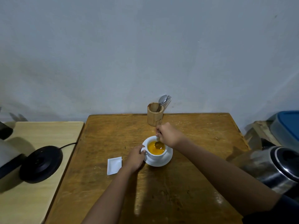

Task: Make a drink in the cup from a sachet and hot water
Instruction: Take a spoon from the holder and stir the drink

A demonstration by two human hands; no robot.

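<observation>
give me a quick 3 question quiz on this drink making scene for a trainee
1. True or false: the cup stands on a saucer.
2. Which hand holds the spoon in the drink: A left, B right?
3. What lies flat on the wooden table to the left of the cup?

Key
1. True.
2. B: the right hand holds it while the left hand grips the cup's handle.
3. The white sachet.
</observation>
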